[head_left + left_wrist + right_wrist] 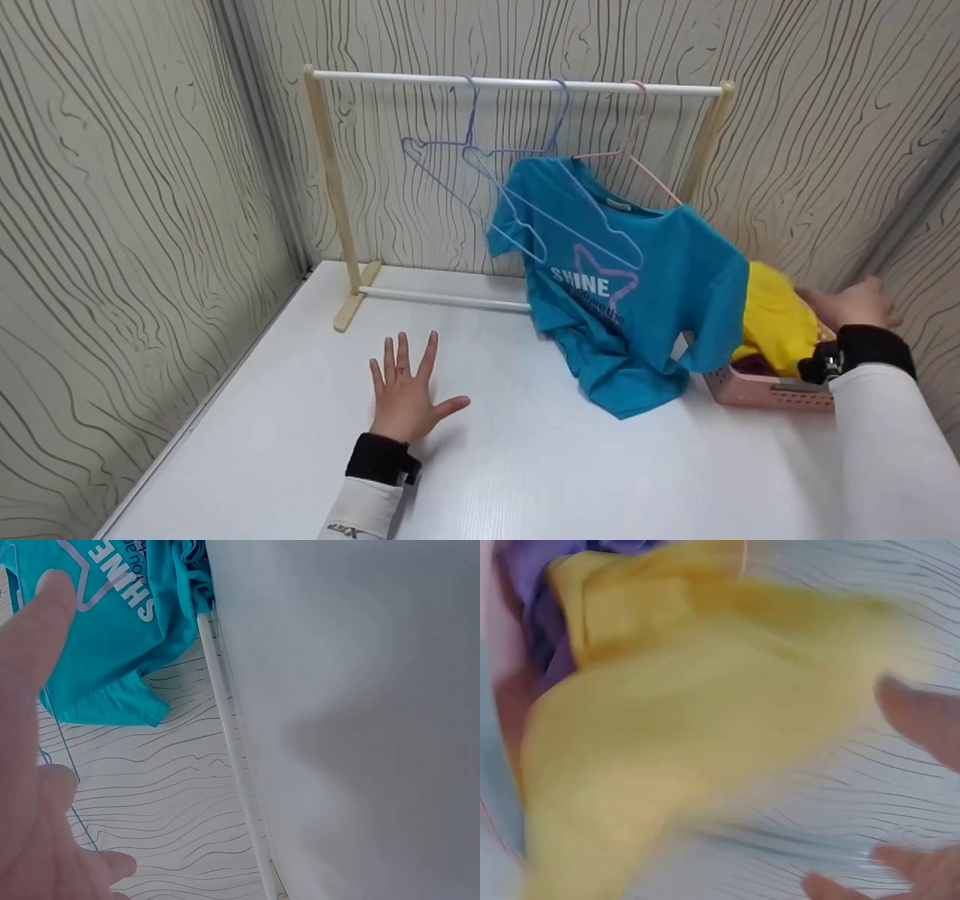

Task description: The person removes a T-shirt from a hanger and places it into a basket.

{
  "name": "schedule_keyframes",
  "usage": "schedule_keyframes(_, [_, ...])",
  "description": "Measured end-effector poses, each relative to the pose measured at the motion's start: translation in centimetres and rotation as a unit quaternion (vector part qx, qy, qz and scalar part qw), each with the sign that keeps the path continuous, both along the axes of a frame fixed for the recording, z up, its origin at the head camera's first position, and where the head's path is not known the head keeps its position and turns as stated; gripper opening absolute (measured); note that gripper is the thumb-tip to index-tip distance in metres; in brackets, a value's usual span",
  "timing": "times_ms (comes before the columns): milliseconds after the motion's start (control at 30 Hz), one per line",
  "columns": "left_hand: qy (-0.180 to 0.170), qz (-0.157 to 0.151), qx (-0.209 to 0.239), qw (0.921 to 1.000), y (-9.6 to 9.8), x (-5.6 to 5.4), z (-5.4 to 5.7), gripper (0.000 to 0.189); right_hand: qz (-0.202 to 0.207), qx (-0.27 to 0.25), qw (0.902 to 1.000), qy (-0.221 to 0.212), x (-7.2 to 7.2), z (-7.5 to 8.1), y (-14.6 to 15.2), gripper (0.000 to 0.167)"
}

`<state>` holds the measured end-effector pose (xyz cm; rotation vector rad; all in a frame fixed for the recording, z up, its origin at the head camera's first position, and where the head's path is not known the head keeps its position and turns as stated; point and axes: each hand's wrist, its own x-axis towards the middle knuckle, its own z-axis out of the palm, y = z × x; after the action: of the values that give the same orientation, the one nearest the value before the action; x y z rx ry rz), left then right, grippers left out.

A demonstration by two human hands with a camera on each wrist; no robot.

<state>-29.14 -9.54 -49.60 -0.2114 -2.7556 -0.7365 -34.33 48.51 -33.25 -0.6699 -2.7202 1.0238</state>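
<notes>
My left hand [405, 405] hovers over the white table, fingers spread and holding nothing. A teal T-shirt [667, 262] with a "SHINE" print and star hangs from a pink hanger [656, 178] on the rack, its lower part bunched on the table. Over on the right, my right hand [855, 304] is beside a yellow cloth [780, 322] at the pink basket [780, 394]. In the right wrist view that cloth is blurred, and the thumb [922, 716] and fingers [900, 877] stand apart from it, gripping nothing.
The rack's white top bar [405, 78] carries two more hangers, a left purple one [442, 142] and a second purple one [517, 151], both partly in front of the shirt. Purple fabric [544, 585] lies in the basket. Patterned walls [135, 187] enclose the table [247, 450].
</notes>
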Motion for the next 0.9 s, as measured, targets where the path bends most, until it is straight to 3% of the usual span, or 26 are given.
schedule_keyframes(33, [0.001,0.001,0.000,1.0000,0.0,0.0,0.0,0.109,0.004,-0.011,0.9999,-0.008,0.0,-0.4,0.1,0.110])
schedule_keyframes(133, [0.001,0.006,-0.004,1.0000,0.1,0.0,0.1,0.109,0.007,-0.039,0.9985,0.037,-0.1,-0.8,-0.1,0.106])
schedule_keyframes(400, [0.007,0.006,-0.019,0.9998,-0.1,0.0,-0.2,0.109,0.029,-0.044,0.9920,0.115,-0.3,0.7,-1.9,0.090])
schedule_keyframes(700, [-0.005,0.000,-0.034,0.9994,-0.3,0.1,-0.5,0.109,0.058,-0.017,0.9853,0.159,-0.6,1.5,-4.4,0.086])
schedule_keyframes(900, [-0.011,-0.003,-0.039,0.9992,-0.2,0.2,-0.5,0.108,0.095,0.028,0.9783,0.182,-1.2,2.3,-6.8,0.084])
